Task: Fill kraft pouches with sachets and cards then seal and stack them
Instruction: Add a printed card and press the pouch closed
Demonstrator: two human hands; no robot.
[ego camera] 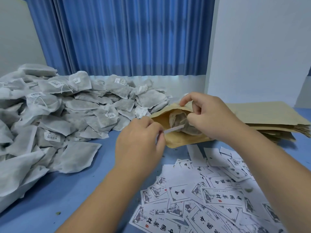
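Left grip [141, 145] pinches card [174, 130] | right grip [212, 115] holds pouch [181, 140] | loose cards [222, 197] read 中

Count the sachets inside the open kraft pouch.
1 visible: a sachet in the mouth of the kraft pouch, beside the right hand; the left hand pinches a card there. More may hide deeper.

Sachet heap [50, 115] blocks left; cards [210, 195] right; bare table [80, 190] between.

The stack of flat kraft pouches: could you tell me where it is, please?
In the head view, the stack lies far right on the table, beyond the right hand, behind the scattered cards.
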